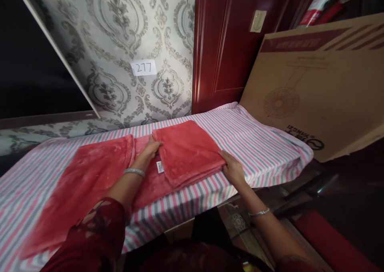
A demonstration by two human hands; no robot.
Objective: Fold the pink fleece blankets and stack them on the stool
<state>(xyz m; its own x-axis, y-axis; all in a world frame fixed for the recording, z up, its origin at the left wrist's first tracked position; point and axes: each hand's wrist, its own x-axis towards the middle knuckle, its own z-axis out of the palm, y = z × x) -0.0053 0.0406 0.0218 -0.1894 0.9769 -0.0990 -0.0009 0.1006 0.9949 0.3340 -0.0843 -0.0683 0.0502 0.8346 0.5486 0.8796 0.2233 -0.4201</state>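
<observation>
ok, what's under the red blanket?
A striped cloth shows around the edges of the red blanket and seems to run beneath it. The stretch directly under the blanket is covered, so can't tell if anything else lies between them.

Reading "277", handwritten on white paper slip on patterned wallpaper. Reading "YANGZI", upside down, on cardboard box; finding print in its dark red band too blurred, likewise on white tag of red cloth.
</observation>
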